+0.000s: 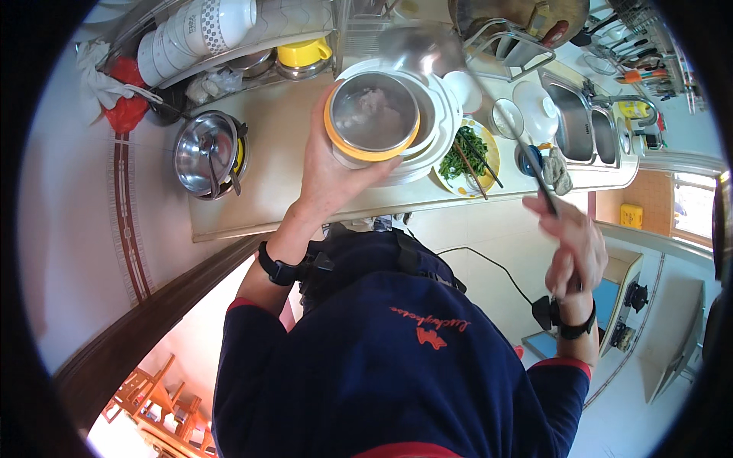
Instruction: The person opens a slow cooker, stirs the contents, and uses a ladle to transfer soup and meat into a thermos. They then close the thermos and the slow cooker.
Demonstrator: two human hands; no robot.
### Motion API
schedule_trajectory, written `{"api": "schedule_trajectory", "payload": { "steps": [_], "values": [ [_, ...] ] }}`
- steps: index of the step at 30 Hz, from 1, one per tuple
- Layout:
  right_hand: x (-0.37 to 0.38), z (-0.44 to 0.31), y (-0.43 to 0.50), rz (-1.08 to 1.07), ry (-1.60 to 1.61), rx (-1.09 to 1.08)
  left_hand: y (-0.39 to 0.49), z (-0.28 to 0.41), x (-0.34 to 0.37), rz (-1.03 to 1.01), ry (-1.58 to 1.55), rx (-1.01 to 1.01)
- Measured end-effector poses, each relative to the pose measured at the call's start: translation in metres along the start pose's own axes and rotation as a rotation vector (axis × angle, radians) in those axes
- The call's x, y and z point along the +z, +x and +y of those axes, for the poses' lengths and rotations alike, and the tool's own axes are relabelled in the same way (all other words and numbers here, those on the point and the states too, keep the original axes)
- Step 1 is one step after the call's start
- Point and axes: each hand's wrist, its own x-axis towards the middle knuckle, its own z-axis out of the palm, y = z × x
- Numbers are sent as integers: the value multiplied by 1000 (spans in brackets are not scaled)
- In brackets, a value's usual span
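Note:
My left hand (329, 163) grips a steel-lined food container with a yellow rim (373, 117), raised over the counter. Liquid and pale lumps of food show inside it. Right behind the container is a large white lidded pot or cooker (449, 117), partly covered by it. My right hand (572, 246) holds the dark handle of a long metal ladle (426, 48). Its bowl, blurred, hangs beyond the container, above the back of the counter. A yellow-and-white plate (493, 150) of cooked greens (468, 151) stands right of the pot, with chopsticks (471, 172) lying across it.
Steel bowls with spoons (206, 153) stand at the counter's left end. Stacked white bowls (197, 37) and a yellow cup (303, 52) occupy the rack. Right of the greens are a glass (507, 118), an upturned white bowl (535, 111), a cloth (555, 170) and a steel sink (572, 123).

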Motion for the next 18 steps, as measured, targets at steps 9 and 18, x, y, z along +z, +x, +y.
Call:
{"api": "schedule_trajectory", "payload": {
  "steps": [9, 18],
  "values": [
    [93, 73, -5, -113, 210, 205, -15, 14, -35, 109, 191, 38],
    [105, 84, -3, -56, 728, 615, -31, 15, -53, 163, 292, -16]
  ]
}}
